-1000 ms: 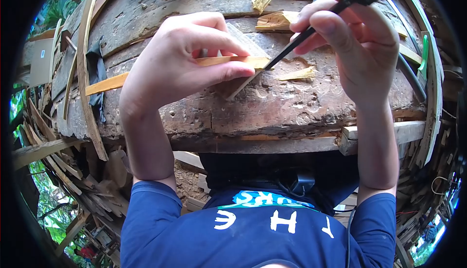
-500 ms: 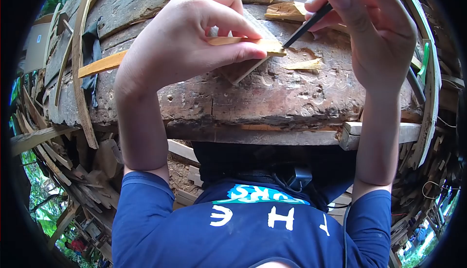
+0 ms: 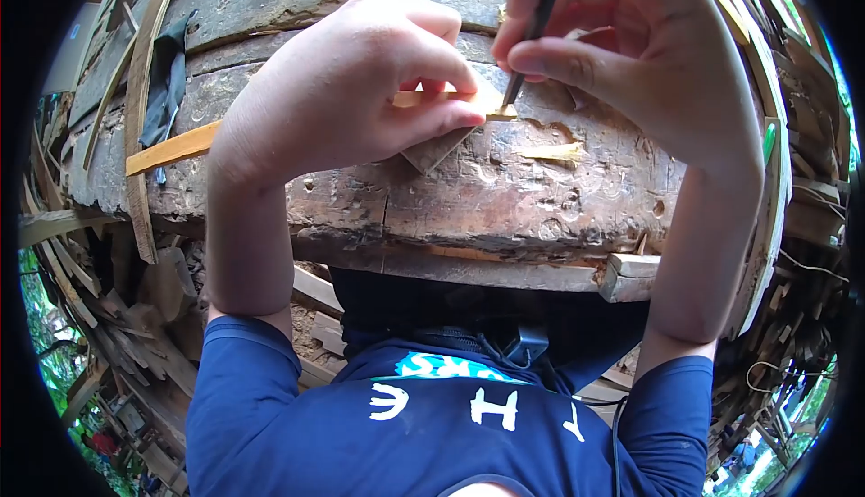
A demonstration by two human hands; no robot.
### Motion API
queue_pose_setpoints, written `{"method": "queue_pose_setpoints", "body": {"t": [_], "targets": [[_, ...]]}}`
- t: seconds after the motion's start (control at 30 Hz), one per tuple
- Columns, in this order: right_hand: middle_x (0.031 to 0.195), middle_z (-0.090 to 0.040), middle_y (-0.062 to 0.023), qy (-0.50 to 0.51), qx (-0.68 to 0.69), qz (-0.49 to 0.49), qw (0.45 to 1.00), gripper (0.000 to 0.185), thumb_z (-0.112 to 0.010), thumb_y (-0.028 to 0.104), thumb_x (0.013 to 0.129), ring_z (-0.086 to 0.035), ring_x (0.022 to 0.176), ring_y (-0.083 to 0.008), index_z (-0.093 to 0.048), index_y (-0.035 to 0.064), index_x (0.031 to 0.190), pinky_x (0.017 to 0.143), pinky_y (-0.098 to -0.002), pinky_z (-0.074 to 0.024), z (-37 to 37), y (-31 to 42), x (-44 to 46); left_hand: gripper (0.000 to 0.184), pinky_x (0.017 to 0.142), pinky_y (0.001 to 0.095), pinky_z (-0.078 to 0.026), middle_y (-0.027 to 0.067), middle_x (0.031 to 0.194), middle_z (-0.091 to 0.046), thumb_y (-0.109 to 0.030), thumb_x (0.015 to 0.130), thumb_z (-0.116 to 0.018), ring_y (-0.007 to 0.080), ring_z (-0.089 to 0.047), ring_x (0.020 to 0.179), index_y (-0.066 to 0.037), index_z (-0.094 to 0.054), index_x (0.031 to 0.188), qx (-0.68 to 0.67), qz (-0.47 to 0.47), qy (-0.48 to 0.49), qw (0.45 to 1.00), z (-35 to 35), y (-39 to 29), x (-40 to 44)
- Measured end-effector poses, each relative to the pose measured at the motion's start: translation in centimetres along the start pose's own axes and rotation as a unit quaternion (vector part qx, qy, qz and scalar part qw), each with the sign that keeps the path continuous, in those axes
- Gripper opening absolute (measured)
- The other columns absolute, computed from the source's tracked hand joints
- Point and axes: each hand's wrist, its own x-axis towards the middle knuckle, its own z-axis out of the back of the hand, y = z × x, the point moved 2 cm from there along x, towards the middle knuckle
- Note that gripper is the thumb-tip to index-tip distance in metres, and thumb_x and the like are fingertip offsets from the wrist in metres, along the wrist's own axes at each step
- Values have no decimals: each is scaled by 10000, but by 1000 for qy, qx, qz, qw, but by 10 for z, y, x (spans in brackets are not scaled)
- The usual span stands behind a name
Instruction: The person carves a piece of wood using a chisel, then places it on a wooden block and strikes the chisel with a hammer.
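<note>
My left hand (image 3: 360,82) pinches a thin yellowish wooden strip (image 3: 171,147) near its right end, thumb below and fingers above. The strip's other end sticks out to the left past my wrist. Beneath that hand a small flat wood block (image 3: 437,153) lies on the worn workbench (image 3: 505,200). In my right hand (image 3: 667,82) is a slim dark pointed tool (image 3: 539,24), held steeply, thumb along its shaft. Its tip meets the strip's right end, where a small pale sliver stands up. I cannot make out whether the tool is a chisel or a knife.
A pale wood shaving (image 3: 554,152) lies right of the block. At the left, a long batten (image 3: 137,127) crosses the bench beside a dark cloth (image 3: 168,82). A short wood block (image 3: 631,276) sits at the front edge. Scrap wood (image 3: 162,353) is piled around.
My right hand has moved left and now holds the tool more upright, its tip on the strip's end. A sliver has lifted there. The left hand keeps its pinch; the whole view has shifted slightly.
</note>
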Motion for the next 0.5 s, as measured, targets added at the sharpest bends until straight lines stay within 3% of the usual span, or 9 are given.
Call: {"method": "queue_pose_setpoints", "body": {"t": [0.13, 0.23, 0.37, 0.5], "targets": [[966, -701, -92, -3, 166, 39, 985, 283, -754, -91, 861, -738, 916, -150, -627, 8, 1094, 813, -243, -658, -10, -39, -1, 151, 573, 313, -450, 32, 760, -593, -80, 810, -815, 160, -561, 669, -44, -759, 946, 13, 4, 2, 1000, -2, 1, 3], [974, -693, -102, -26, 107, 29, 993, 282, -746, -92, 869, -739, 937, -156, -606, 9, 1093, 827, -255, -659, -11, -38, -7, 159, 642, 319, -509, 41, 818, -639, -87, 774, -834, 182, -626, 736, -45, -751, 903, -10, -9, -19, 1000, -7, 2, 4], [984, -682, -96, -32, 133, -36, 990, 305, -727, -96, 884, -741, 954, -161, -572, 18, 1121, 841, -277, -661, -18, -34, -10, 195, 692, 324, -562, 36, 850, -682, -40, 697, -868, 188, -674, 772, -53, -760, 858, 12, -9, -7, 1000, -5, -4, 7], [996, -651, -101, -51, 150, -27, 987, 308, -719, -121, 878, -741, 968, -180, -560, 15, 1103, 856, -286, -667, -22, -36, -9, 177, 662, 321, -557, 41, 835, -684, -33, 714, -855, 190, -674, 740, -54, -772, 868, 10, -9, -21, 1000, -4, -1, 5]]}}
